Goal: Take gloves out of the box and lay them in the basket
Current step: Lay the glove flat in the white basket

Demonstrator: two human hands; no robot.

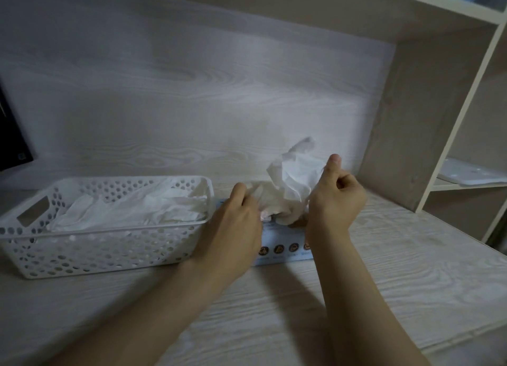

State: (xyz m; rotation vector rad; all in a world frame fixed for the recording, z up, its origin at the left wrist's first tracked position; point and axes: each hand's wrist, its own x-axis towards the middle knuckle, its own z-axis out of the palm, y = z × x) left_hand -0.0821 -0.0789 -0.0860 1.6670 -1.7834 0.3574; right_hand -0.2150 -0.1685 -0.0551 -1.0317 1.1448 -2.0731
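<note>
A crumpled white glove (292,183) rises out of the light blue glove box (282,243), which lies on the desk just right of the basket. My right hand (336,198) grips the glove's right side, thumb pointing up. My left hand (236,223) pinches the glove's lower left part over the box top and hides much of the box. The white perforated basket (82,253) stands to the left with several white gloves (131,210) lying flat in it.
The pale wood desk (384,269) runs to a back panel behind. A shelf unit (428,146) stands at the right with a white tray-like thing (472,172) on a shelf. A dark object (12,135) sits at the far left edge.
</note>
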